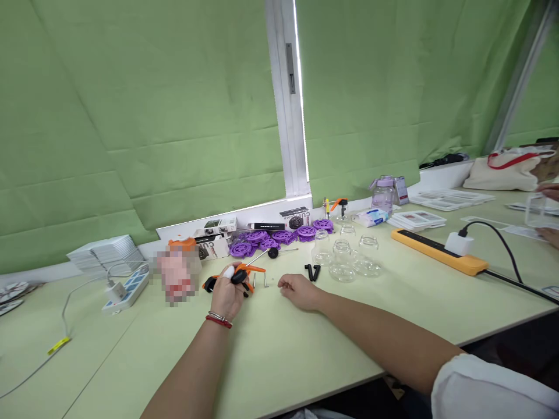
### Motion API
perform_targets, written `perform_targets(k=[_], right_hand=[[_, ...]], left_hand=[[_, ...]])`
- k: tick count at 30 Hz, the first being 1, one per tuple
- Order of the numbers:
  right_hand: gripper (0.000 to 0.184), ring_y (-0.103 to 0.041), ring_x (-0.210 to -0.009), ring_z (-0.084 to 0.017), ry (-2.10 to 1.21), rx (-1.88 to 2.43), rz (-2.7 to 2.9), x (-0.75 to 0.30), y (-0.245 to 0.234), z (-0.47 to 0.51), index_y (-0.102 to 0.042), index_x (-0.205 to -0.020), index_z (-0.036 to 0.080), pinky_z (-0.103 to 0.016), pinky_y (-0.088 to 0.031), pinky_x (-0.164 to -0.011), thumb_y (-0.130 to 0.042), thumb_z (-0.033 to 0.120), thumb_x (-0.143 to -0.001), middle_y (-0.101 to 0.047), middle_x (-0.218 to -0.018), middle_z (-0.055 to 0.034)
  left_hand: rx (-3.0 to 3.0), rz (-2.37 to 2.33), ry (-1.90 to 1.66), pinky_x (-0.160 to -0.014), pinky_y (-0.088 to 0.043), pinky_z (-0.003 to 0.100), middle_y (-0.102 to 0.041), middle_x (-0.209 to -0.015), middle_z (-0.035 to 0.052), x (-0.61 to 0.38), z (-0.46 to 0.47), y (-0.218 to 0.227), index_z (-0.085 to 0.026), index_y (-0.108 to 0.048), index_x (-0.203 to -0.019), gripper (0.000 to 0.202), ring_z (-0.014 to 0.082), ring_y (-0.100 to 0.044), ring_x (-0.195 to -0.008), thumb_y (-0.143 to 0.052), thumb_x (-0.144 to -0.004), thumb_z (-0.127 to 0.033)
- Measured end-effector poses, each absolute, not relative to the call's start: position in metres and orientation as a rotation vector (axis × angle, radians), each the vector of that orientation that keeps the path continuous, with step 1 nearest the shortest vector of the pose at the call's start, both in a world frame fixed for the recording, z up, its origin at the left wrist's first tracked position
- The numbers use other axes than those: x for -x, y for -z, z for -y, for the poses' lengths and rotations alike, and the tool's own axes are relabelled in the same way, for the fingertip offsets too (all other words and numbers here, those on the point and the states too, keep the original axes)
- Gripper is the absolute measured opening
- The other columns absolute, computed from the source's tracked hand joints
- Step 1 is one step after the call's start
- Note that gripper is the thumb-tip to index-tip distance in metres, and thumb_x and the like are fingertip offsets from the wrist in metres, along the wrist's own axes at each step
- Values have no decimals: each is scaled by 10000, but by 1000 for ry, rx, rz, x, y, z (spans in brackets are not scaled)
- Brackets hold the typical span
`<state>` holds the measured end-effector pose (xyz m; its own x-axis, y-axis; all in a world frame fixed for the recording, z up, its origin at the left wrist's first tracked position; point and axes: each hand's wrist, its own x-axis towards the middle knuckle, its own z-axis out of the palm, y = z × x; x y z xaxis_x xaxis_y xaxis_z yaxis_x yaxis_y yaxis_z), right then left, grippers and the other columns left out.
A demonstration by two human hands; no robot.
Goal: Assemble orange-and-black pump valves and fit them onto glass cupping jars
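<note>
My left hand (227, 294) is closed round an orange and black hand tool (243, 273) that rests on the pale green table (279, 343); one fingertip is wrapped in white. My right hand (298, 290) lies on the table just right of it, fingers curled, with nothing visible in it. Thin metal rods (264, 280) lie between the two hands. Small black parts (312, 271) sit just beyond my right hand. Several clear glass cups (345, 256) stand further back.
Purple plastic wheels (279, 237) and small boxes (220, 226) line the window sill. An orange power strip (439, 251) with a white plug lies to the right, a white power strip (126, 288) to the left. Another person's hands (548, 212) hold a clear object at far right.
</note>
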<state>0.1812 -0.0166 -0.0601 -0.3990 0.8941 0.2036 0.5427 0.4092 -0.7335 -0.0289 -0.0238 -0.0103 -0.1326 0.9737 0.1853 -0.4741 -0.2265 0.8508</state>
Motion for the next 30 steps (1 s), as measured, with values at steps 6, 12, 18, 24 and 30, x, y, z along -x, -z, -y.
perform_targets(k=[6, 12, 18, 24, 30], right_hand=[[303, -520, -956, -214, 224, 1023, 2571, -154, 48, 7, -572, -1149, 163, -325, -391, -781, -419, 106, -894, -635, -1062, -106], [172, -562, -839, -218, 580, 950, 2753, -132, 43, -1, -617, -935, 129, -349, -358, -757, -452, 154, -894, -671, -824, -102], [190, -582, -738, -204, 694, 816, 2811, -131, 48, -1, -641, -815, 120, -368, -317, -783, -460, 129, -873, -678, -769, -103], [195, -586, -710, -197, 679, 825, 2814, -131, 49, -3, -646, -777, 125, -365, -305, -750, -467, 97, -851, -675, -742, -104], [186, -583, -766, -202, 665, 880, 2791, -132, 48, -4, -637, -771, 132, -354, -311, -721, -475, 118, -860, -678, -778, -100]], left_hand=[[-923, -780, -1631, -567, -438, 270, -591, -678, 8, 28, 22, 14, -143, -599, -822, 157, 121, -536, -561, -564, -757, -281], [-937, -803, -1628, -570, -438, 263, -595, -677, 9, 32, 19, 17, -141, -607, -823, 162, 120, -545, -563, -566, -757, -284], [-912, -795, -1621, -559, -438, 263, -594, -670, 11, 31, 19, 18, -137, -607, -818, 158, 123, -548, -561, -569, -748, -274], [-879, -814, -1614, -540, -422, 248, -577, -646, -2, 25, 23, 14, -127, -607, -816, 140, 109, -525, -527, -573, -724, -227], [-895, -808, -1604, -546, -425, 249, -583, -677, 6, 25, 24, 13, -129, -606, -801, 139, 110, -528, -547, -590, -708, -230]])
